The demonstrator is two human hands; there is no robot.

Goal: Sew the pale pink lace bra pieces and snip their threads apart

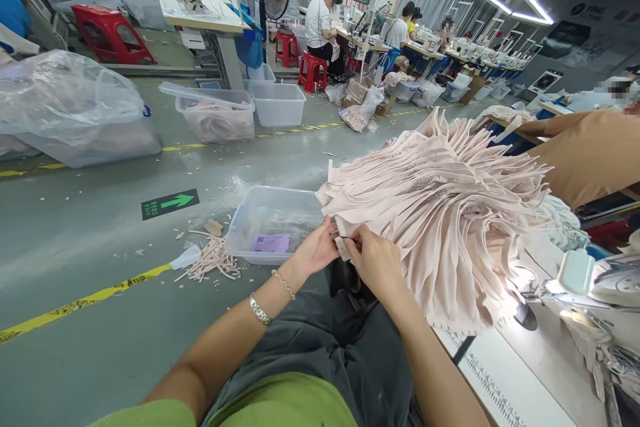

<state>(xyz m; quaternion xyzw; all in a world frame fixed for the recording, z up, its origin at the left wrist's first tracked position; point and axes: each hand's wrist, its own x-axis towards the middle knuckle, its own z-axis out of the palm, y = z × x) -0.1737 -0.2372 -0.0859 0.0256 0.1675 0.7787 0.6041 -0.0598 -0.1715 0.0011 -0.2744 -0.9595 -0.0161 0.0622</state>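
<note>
Green shirt (285,403) fabric lies nearest the camera, at the bottom centre of the frame, with dark trousers (300,353) above it. Pale pink fabric pieces (425,193) form a thick, layered heap right of centre, spread over the counter (545,373). Near the frame's centre, the right hand (377,260) has thumb and forefinger drawn narrow on a small fabric tab (343,248) beside the heap's left edge. The left hand (320,245) is curled just beside it, fingertips at the cloth; whether it grips cannot be told.

Handling assessment: each piece appears thin, soft and limp, likely light alone, though the whole heap is probably weighty and prone to slide if pulled. Breakage is not a concern; creasing or snagging may be. Recommended hold: a fingertip pinch on the tab, the other hand supporting the adjoining edge. A clear plastic bin (240,240) stands left of the hands, on the floor (125,307).
</note>
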